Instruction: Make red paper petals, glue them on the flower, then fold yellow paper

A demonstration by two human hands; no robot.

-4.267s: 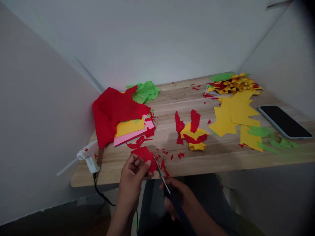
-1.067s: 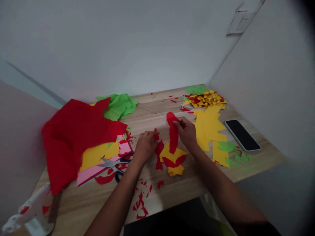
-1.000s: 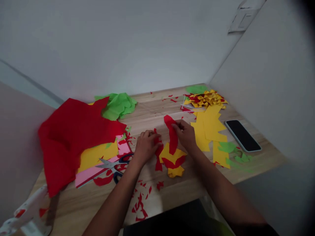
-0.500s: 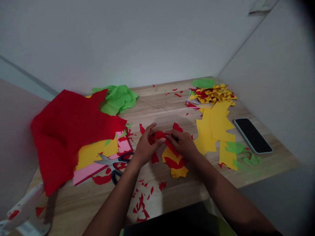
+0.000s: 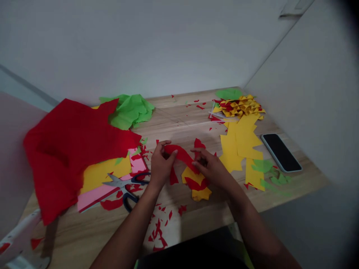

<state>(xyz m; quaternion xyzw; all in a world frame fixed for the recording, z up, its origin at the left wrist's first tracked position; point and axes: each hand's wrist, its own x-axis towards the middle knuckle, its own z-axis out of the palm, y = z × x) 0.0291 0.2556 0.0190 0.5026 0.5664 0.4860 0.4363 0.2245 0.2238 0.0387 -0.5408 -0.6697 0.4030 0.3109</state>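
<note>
A curved strip of red paper (image 5: 181, 153) is stretched between my hands above the table. My left hand (image 5: 162, 164) pinches its left end between thumb and fingers. At the strip's lower right end, my right hand (image 5: 208, 164) has its fingers curled against the paper. Yellow paper pieces (image 5: 201, 194) with a red piece (image 5: 196, 184) across them lie just below the hands. Another red piece (image 5: 199, 143) sits behind my right hand. Scissors with dark handles (image 5: 127, 184) rest opened beside my left forearm.
Large red paper (image 5: 75, 142) covers pink and yellow sheets at left, near crumpled green paper (image 5: 130, 112). A white glue gun (image 5: 21, 239) stands front left. Yellow sheets (image 5: 242, 142), folded yellow pieces (image 5: 244, 106) and a phone (image 5: 281, 152) lie right. Red scraps (image 5: 158, 231) litter the front.
My hands have moved apart, and the red paper between them, bunched before, is now spread out as a longer curved strip. The view has shifted slightly.
</note>
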